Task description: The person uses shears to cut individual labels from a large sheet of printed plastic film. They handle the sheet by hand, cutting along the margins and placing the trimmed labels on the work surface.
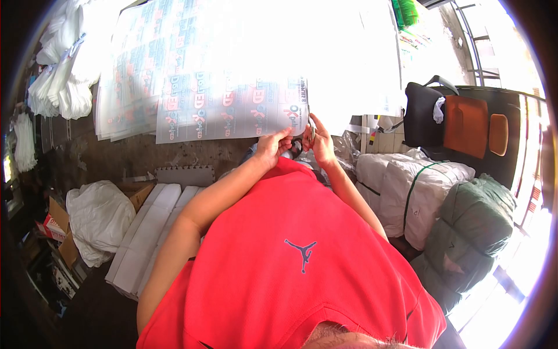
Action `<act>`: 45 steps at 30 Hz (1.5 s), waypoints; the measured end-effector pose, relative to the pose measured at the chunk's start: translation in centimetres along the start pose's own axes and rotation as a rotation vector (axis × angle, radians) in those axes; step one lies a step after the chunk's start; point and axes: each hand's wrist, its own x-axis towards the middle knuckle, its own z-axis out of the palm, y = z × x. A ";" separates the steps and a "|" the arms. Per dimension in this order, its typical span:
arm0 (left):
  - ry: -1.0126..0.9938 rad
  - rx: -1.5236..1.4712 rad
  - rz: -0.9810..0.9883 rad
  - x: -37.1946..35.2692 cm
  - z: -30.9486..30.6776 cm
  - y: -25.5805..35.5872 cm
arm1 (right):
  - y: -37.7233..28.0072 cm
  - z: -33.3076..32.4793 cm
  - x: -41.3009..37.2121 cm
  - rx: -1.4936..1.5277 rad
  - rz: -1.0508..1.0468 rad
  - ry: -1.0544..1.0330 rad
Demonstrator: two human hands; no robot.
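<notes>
Head view: left hand (273,146) fingers pinch the glossy printed sheet (232,110); right hand (321,144) grips its corner.

Print-packaging workshop: printed film sheets (232,110) stacked, wrapped bales (418,186), cardboard boxes (58,227).

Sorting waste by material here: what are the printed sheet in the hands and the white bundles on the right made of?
Printed sheet: likely thin plastic film, glossy and half see-through; it glares and print beneath shows through. White bundles: perhaps woven plastic sacking, matt, creased, bound by a green strap; not certain.
</notes>
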 end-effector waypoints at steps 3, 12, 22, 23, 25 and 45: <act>0.001 -0.006 -0.004 -0.1 0.1 0.0 | -0.1 0.3 0.0 -0.045 0.003 0.008; -0.022 -0.012 0.006 0.0 -0.4 -0.2 | -1.1 0.5 1.0 -0.038 0.013 0.043; -0.026 -0.024 0.005 -0.5 -0.4 0.5 | -0.9 0.6 2.5 -0.054 -0.027 0.013; -0.032 -0.027 0.000 -0.6 -0.4 0.5 | -1.0 0.7 2.8 -0.054 -0.035 0.020; -0.040 -0.029 -0.006 -0.8 -0.3 0.6 | -1.1 0.6 3.1 -0.054 -0.043 0.029; -0.051 -0.035 -0.002 -2.2 0.5 1.7 | -3.3 0.0 7.2 -0.176 -0.092 0.028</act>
